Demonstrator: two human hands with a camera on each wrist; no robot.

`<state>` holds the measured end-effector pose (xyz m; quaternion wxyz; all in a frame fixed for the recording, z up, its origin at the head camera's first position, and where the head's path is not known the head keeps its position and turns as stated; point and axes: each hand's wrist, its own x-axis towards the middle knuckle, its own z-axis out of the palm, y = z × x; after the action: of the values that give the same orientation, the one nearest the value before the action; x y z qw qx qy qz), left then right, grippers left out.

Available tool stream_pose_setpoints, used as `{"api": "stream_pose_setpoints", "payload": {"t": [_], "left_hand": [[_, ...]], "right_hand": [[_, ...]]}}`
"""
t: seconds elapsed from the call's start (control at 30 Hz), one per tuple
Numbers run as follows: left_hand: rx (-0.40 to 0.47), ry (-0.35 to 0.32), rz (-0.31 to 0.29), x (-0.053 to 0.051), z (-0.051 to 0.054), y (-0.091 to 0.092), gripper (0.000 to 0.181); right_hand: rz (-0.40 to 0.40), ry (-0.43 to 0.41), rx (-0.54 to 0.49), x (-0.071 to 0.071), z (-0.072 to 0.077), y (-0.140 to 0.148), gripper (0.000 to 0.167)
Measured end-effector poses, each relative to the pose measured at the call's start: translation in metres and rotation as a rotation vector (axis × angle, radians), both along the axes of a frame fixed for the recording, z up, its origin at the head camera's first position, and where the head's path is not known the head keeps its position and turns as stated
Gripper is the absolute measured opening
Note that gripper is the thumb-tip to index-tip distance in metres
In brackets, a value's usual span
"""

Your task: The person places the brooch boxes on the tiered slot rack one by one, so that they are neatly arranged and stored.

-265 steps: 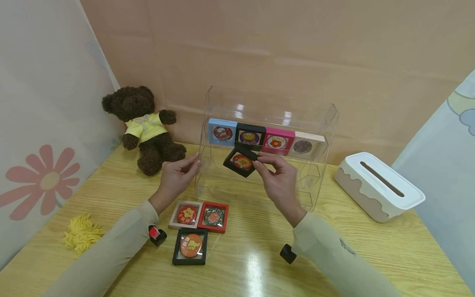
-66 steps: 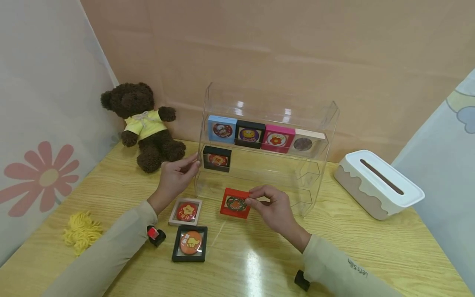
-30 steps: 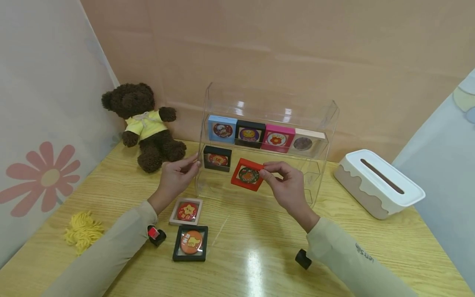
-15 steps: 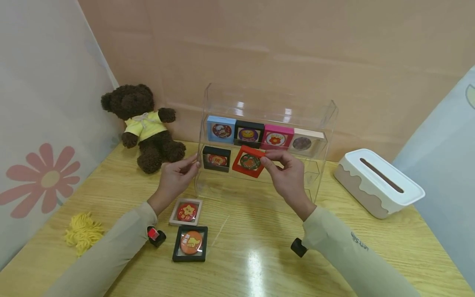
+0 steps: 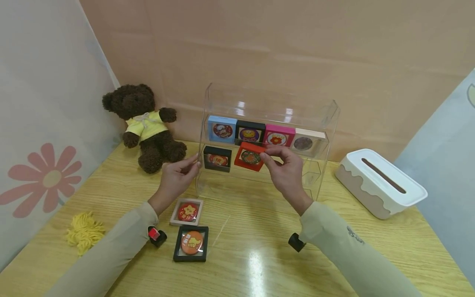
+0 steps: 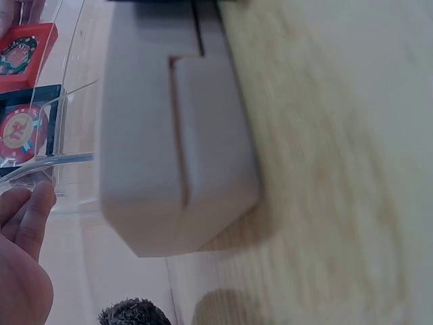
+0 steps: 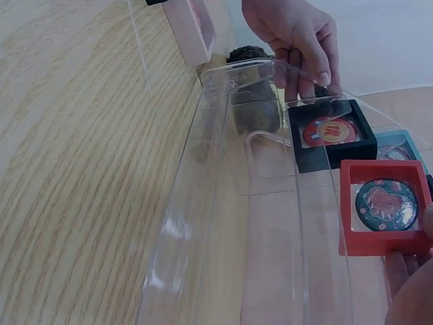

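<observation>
My right hand pinches a red-framed badge by its right edge, at the middle tier of a clear acrylic display rack. To its left, a black-framed badge stands in that tier, a gap apart in the head view. With thumb and fingers, my left hand holds the rack's left side edge. In the right wrist view the red frame is upright and tilts slightly; whether it touches the tier is unclear.
Blue, black, pink and pale framed badges line the tier above. A pale frame and a black frame lie on the table. A teddy bear, yellow yarn and a tissue box stand around.
The black-framed badge went from my right hand into the middle tier. My right hand then picked the red-framed badge off the table and raised it to that tier. My left hand stayed put.
</observation>
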<state>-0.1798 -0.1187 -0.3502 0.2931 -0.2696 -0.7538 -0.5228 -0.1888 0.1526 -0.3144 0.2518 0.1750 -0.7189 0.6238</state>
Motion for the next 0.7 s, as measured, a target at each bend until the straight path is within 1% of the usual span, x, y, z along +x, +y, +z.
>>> {"api": "stream_pose_setpoints", "payload": {"t": [0.17,0.27,0.5,0.6,0.7], "left_hand": [[-0.011,0.016,0.013,-0.001,-0.001,0.000,0.025],[-0.008,0.022,0.011,-0.001,-0.002,0.000,0.025],[-0.012,0.033,0.011,-0.002,-0.002,-0.001,0.025],[-0.026,0.041,0.024,-0.002,-0.002,-0.001,0.025],[-0.027,0.045,0.023,-0.002,-0.002,-0.001,0.025]], "right_hand": [[-0.010,-0.006,0.037,0.011,0.013,-0.009,0.009],[-0.022,-0.024,0.052,0.014,0.015,-0.012,0.010],[-0.026,-0.090,0.074,0.015,0.012,-0.015,0.009],[-0.027,-0.097,0.091,0.015,0.010,-0.016,0.009],[-0.030,-0.091,0.112,0.015,0.010,-0.016,0.009]]}}
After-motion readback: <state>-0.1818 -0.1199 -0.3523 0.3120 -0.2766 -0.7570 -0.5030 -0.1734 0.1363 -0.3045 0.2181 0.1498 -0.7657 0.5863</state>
